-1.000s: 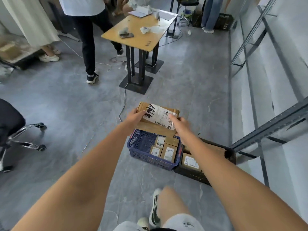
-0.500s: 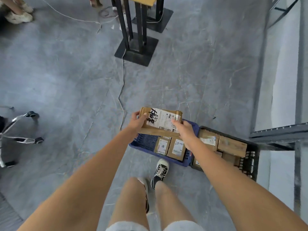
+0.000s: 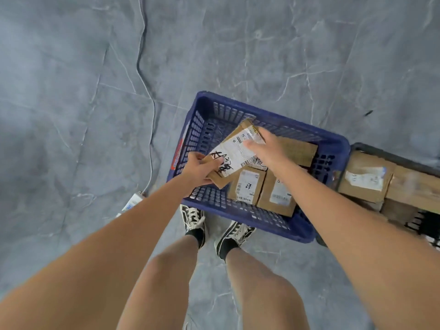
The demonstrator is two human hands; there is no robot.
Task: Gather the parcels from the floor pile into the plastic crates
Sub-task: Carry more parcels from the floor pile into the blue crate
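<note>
1. Grey marble-patterned floor tiles fill the view; a thin pale cable runs down across them to a small white block, partly hidden by the left forearm.
2. Blue slotted plastic crate sits on the floor just ahead of the person's black-and-white sneakers.
3. Brown cardboard parcel with a white shipping label and black marker writing is held tilted over the crate's left half, above its rim.
4. Left hand grips the parcel's near corner, thumb curled onto the top face.
5. Right hand lies on the far end; fingers blurred, apparently wrapped round the edge.
6. Two smaller labelled brown boxes stand side by side inside the blue crate, with another flat cardboard piece behind them.
7. Black plastic crate touches the blue crate's right side and holds more brown parcels.
</note>
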